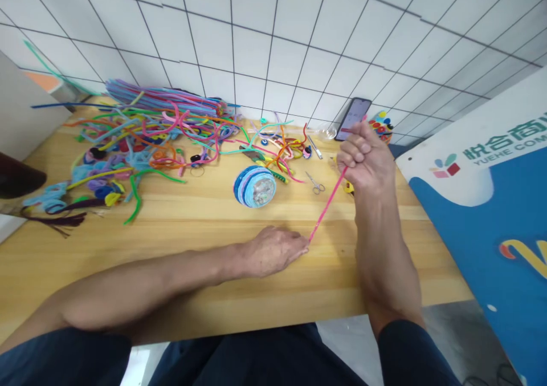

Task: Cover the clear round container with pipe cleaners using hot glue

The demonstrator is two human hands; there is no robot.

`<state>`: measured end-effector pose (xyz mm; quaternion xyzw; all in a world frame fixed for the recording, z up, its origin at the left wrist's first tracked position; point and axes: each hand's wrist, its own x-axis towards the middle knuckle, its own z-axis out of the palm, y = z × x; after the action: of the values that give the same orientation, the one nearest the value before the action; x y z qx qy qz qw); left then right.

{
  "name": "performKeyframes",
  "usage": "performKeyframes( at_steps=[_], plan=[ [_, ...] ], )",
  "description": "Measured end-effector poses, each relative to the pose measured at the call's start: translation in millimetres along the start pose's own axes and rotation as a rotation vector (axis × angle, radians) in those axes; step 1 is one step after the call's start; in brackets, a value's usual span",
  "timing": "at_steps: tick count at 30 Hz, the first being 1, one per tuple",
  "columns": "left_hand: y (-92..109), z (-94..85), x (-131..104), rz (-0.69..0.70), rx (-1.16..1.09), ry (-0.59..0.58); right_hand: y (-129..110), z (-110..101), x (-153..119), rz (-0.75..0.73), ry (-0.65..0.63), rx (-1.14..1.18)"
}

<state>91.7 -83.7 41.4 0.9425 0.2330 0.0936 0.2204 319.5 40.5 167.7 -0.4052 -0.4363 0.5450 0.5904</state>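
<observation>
Holding the pink fuzzy stem (328, 206) between both hands, I have my right hand (361, 152) curled into a fist around its upper part, and the fingertips of my left hand (273, 252) drawn together on its lower end; my left thumb is hidden, so I cannot tell just how it presses. The stem is over the right part of the worktop (192, 226), between its near edge and its back edge. I judge that an even, gentle pull suits it best: enough to keep the span straight, not so hard that the fuzz strips off or the core kinks. My left grip does well right at the end, low and steady, with both wrists in line with the stem so that it does not bow.

Its long axis runs slantwise, from my left fingertips near the front edge up towards the back right corner. The visible span is straight, and a short pink tip shows beyond my right fist, pointing at the back edge, close to the phone (354, 112). The small scissors (317, 185) lie just left of the span, clear of it.
</observation>
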Motion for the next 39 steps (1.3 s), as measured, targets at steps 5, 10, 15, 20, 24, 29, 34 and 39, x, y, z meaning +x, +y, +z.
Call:
performKeyframes(
  at_steps=[5, 10, 15, 20, 24, 29, 34, 39],
  plan=[
    [1, -13.9, 2, -0.220, -0.208, 0.004, -19, 17, -40, -0.438, -0.040, -0.372],
    [-2, -38.6, -1, -0.351, -0.375, 0.243, -13, 37, -72, -0.797, -0.095, -0.971],
    [1, -73.3, -4, -0.266, -0.955, 0.568, 12, 36, -63, -0.950, -0.248, -1.267],
    [4, -104.6, -3, -0.289, -1.307, 0.567, 21, 39, -65, -1.009, -0.349, -1.401],
    [0, -111.7, -4, -0.297, -1.349, 0.533, 21, 43, -68, -1.030, -0.420, -1.487],
    [-12, -110.6, -3, -0.211, -1.284, 0.593, 15, 47, -70, -1.061, -0.327, -1.419],
    [-21, -122.9, -5, -0.148, -1.176, 0.759, 1, 56, -85, -0.826, -0.059, -1.003],
    [-25, -131.4, -11, -0.094, -0.997, 0.678, 19, 63, -78, -0.301, -0.314, -0.486]
  ],
)
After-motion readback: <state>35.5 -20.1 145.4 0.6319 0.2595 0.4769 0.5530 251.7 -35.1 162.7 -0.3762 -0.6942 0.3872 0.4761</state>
